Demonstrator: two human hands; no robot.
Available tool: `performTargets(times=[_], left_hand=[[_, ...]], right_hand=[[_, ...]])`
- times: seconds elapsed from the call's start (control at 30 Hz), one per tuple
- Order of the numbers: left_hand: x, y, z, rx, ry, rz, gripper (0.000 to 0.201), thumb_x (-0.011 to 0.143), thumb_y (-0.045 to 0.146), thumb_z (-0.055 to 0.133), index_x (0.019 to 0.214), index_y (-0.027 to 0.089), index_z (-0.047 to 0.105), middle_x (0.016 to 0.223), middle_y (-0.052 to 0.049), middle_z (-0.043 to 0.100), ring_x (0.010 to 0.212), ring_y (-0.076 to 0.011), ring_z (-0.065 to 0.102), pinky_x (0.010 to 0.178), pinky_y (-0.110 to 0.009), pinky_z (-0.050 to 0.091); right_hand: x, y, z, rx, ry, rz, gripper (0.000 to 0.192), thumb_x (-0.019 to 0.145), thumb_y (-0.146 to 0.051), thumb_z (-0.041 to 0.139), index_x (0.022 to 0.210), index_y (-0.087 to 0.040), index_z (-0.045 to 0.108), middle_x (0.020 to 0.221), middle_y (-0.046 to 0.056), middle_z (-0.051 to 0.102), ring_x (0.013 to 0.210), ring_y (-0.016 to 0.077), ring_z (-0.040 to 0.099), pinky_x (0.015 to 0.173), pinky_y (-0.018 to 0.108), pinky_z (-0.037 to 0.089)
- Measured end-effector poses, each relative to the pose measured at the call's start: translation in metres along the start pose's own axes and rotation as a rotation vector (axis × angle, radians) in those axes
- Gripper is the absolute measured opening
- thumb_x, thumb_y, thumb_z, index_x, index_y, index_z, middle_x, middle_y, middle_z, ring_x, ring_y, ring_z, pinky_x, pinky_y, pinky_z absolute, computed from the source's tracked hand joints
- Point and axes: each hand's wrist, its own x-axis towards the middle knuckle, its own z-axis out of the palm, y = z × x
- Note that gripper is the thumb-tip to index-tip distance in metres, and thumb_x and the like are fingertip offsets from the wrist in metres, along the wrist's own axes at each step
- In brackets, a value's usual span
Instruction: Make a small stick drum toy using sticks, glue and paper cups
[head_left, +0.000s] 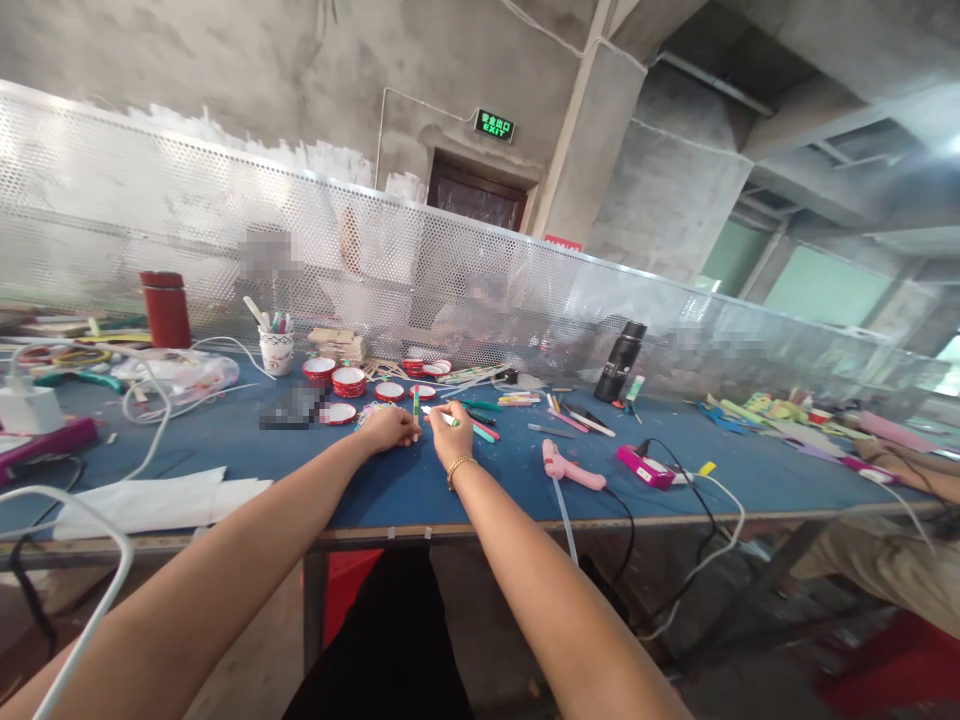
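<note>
Over the table (420, 490), outstretched hands (390, 428).

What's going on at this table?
A person sits at a blue worktable with both arms stretched out. The left hand holds a small green stick upright; the right hand, with a gold bracelet on its wrist, holds a white and green stick beside it. Red and white round lids, more coloured sticks, a pink glue gun and cables lie around them. Another person's arm rests at the far right.
</note>
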Motion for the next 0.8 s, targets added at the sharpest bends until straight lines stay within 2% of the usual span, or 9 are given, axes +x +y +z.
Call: performTargets(times=[0.33, 0.57, 0.8], left_hand=[[-0.0005, 0.0003, -0.0007, 0.015, 0.002, -0.002, 0.038, 0.078, 0.056, 0.072, 0.062, 0.022, 0.067, 0.063, -0.001, 0.069, 0.065, -0.0161, 0.067, 0.061, -0.022, 0.049], [0.0027, -0.003, 0.0006, 0.001, 0.005, -0.018, 0.033, 0.079, 0.051, 0.072, 0.064, 0.022, 0.067, 0.064, -0.001, 0.069, 0.064, -0.0158, 0.067, 0.062, -0.023, 0.049], [0.0009, -0.0009, -0.0003, -0.02, -0.005, -0.008, 0.038, 0.076, 0.055, 0.074, 0.06, 0.022, 0.065, 0.061, 0.0, 0.067, 0.063, -0.0156, 0.065, 0.06, -0.023, 0.049]], right_hand=[[-0.0023, -0.0021, 0.0003, 0.019, -0.064, -0.045, 0.015, 0.078, -0.037, 0.059, 0.069, -0.025, 0.059, 0.076, -0.001, 0.072, 0.082, 0.0211, 0.066, 0.083, 0.03, 0.05], [0.0005, 0.0003, -0.0012, -0.002, -0.008, -0.008, 0.013, 0.077, -0.036, 0.059, 0.069, -0.025, 0.058, 0.077, 0.0, 0.071, 0.082, 0.0222, 0.066, 0.08, 0.03, 0.049], [-0.0025, -0.0021, 0.0015, 0.048, -0.041, -0.013, 0.014, 0.077, -0.037, 0.06, 0.07, -0.025, 0.06, 0.077, -0.001, 0.073, 0.083, 0.0213, 0.066, 0.08, 0.029, 0.05]])
